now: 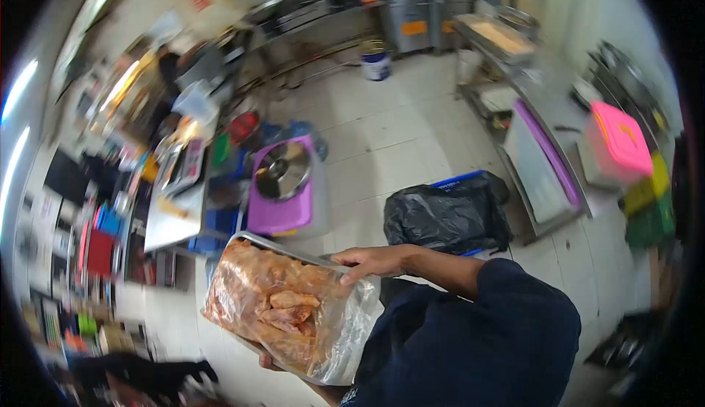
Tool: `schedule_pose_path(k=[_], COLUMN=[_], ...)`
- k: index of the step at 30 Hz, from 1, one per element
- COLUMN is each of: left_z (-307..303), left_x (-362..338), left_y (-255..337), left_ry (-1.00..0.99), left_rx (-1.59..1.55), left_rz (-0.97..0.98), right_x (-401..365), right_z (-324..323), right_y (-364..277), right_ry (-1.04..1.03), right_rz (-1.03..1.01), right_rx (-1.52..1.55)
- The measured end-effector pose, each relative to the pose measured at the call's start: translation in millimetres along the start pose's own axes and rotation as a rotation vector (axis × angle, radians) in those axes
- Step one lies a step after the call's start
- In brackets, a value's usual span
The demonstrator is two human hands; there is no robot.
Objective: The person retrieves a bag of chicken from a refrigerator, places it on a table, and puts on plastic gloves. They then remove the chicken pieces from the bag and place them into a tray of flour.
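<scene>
A metal tray (283, 245) is held in front of my dark shirt, one hand at each side. In it lie raw, reddish seasoned meat pieces that look like chicken (294, 308), inside a clear plastic bag (341, 337) whose loose end spreads toward my body. My right hand (374, 262) grips the upper rim, its thumb resting over the plastic. At the lower side, my left hand (270, 363) holds the tray from beneath; most of its fingers are hidden.
A steel bowl (283, 171) sits on a purple-lidded tub (264, 216) beyond the tray. A black plastic bag (448, 212) covers a blue crate on the floor. Worktables stand left (165, 223) and right, the latter with a pink-lidded box (618, 146). A bucket (375, 62) stands farther back.
</scene>
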State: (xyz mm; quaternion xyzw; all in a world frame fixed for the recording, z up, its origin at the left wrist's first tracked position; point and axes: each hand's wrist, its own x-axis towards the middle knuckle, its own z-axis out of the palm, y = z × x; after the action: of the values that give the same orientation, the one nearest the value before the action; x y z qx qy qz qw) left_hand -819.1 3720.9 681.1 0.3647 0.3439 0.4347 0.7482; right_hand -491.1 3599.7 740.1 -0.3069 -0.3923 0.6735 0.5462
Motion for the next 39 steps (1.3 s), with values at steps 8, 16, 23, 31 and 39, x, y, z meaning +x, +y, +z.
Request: schedule_pose_path(k=[8, 16, 23, 31, 39], left_z=[-61.7, -89.3, -71.9, 9.6, 126.9], left_x=[45.2, 134.4, 196.4, 241.0, 197.5], left_y=[-22.9, -20.1, -49.4, -108.5, -181.2], left_ry=[-0.313, -0.567, -0.835, -1.259, -1.484], left_rx=[0.041, 0.09, 0.088, 0.075, 0.369], left_rz=[-0.22, -0.39, -0.57, -0.824, -0.822], right_x=[-41.9, 3.1, 18.9, 41.3, 3.6], right_z=[59.9, 76.6, 104.0, 130.6, 166.0], right_y=[102.8, 155.0, 193.7, 225.1, 267.0], right_ry=[0.232, 0.407, 0.771, 1.267, 1.751], right_rz=[-0.128, -0.237, -0.403, -0.484, -0.787], right_rx=[0.002, 0.05, -0.054, -0.089, 0.066])
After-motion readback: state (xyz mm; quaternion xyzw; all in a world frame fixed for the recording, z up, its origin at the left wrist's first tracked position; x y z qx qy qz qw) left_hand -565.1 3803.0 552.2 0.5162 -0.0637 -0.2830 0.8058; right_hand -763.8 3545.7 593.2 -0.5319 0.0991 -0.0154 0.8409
